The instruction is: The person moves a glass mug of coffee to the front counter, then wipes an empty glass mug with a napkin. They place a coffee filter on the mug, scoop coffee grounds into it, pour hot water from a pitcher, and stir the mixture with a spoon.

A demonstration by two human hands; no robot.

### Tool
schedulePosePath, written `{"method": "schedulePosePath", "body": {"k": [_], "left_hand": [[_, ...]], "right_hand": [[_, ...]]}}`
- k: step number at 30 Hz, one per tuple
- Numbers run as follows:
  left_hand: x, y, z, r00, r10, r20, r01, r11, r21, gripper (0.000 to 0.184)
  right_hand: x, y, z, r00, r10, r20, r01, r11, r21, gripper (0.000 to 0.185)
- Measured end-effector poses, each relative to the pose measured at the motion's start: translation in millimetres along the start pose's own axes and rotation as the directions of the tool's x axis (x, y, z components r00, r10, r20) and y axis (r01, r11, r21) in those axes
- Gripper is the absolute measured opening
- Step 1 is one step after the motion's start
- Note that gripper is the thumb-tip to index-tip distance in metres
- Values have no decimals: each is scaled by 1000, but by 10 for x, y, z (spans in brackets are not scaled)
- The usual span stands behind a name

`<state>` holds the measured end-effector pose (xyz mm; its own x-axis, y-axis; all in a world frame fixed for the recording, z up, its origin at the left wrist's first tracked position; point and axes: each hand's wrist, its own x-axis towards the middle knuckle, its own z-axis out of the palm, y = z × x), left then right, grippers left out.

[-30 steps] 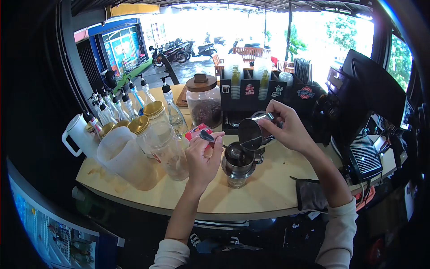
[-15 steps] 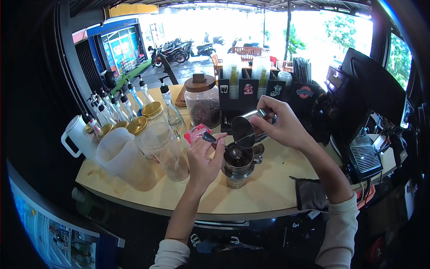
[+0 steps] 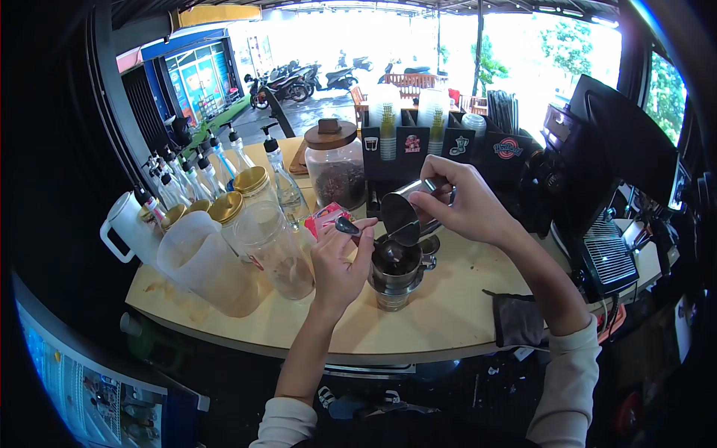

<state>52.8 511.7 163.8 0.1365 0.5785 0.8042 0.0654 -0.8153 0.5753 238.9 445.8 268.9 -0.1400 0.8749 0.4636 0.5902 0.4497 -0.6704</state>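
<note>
A metal drip filter (image 3: 396, 282) sits on top of a small clear glass (image 3: 392, 303) on the wooden counter. My left hand (image 3: 340, 261) pinches the handle of a spoon (image 3: 393, 254), whose bowl is over the filter's mouth. Above the filter's right side, a steel pitcher (image 3: 400, 218) is tilted with its opening toward the spoon. My right hand (image 3: 463, 198) is closed on the pitcher's handle. Whether liquid is flowing is too small to tell. Behind my left hand lies a pink packet (image 3: 328, 216).
To the left stand a frosted pitcher (image 3: 202, 261), a clear tall jar (image 3: 276, 257), gold-lidded jars (image 3: 226, 207) and pump bottles. A wooden-lidded jar (image 3: 334, 179) and a black cup holder (image 3: 478, 168) are behind. A dark cloth (image 3: 517, 321) hangs at the right edge.
The steel pitcher in my right hand has shifted left and tipped further over the filter. My left hand has barely moved with the spoon.
</note>
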Motion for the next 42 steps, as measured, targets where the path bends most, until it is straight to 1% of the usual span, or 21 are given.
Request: {"method": "schedulePosePath", "body": {"k": [5,8,12,14,16,18,20,21,24,26,28,32,34,38,40,41,42], "left_hand": [[9,-8,-14,1000,-5,6,4,1000,11,12],[19,1,-34,1000,-2,2,2,1000,24,11],[43,18,-54,1000,24,-13,-24,999,38,11],[45,11,-64,1000,25,-18,-25,999,40,11],[44,9,-75,1000,-25,-7,25,999,37,12],[47,5,-85,1000,-19,-10,20,999,49,12],[51,1,-94,1000,-14,-12,15,998,62,12],[55,1,-98,1000,6,-15,-5,998,62,12],[62,6,-107,999,34,-19,-33,997,70,12],[66,12,-111,999,42,-21,-40,996,79,12],[71,20,-116,996,83,-27,-80,992,100,12],[73,40,-127,996,86,-32,-82,990,112,12],[74,16,-132,992,119,-40,-113,985,127,12],[78,48,-169,995,96,-21,-92,986,140,12],[81,-4,-171,988,148,-44,-139,977,162,12],[79,7,-188,988,148,-45,-139,977,163,12],[77,30,-212,995,104,-12,-100,980,170,14]], "right_hand": [[-13,-40,-30,998,53,18,-53,999,-1,22],[-22,18,-37,1000,14,4,-14,999,-44,20],[-45,15,-56,999,33,5,-33,999,-16,19],[-50,27,-67,1000,24,11,-23,998,-51,19],[-58,35,-68,1000,18,7,-18,999,-50,19],[-64,15,-71,1000,13,3,-13,999,-49,19],[-72,-49,-84,997,67,26,-66,997,-42,21],[-73,-47,-83,997,67,27,-66,997,-41,21],[-74,-19,-74,998,65,27,-64,997,-36,21],[-72,22,-62,1000,16,18,-15,999,-42,19],[-73,5,-62,1000,18,22,-17,999,-50,19],[-72,-15,-63,1000,2,17,-1,997,-81,19],[-78,-20,-65,1000,4,12,-3,997,-82,19],[-91,-10,-76,1000,0,-3,0,997,-75,20],[-100,-11,-84,1000,-5,-4,4,997,-75,20],[-104,-10,-88,1000,-8,-4,8,997,-76,20],[-109,-11,-91,1000,-8,-4,8,997,-76,20]]}}
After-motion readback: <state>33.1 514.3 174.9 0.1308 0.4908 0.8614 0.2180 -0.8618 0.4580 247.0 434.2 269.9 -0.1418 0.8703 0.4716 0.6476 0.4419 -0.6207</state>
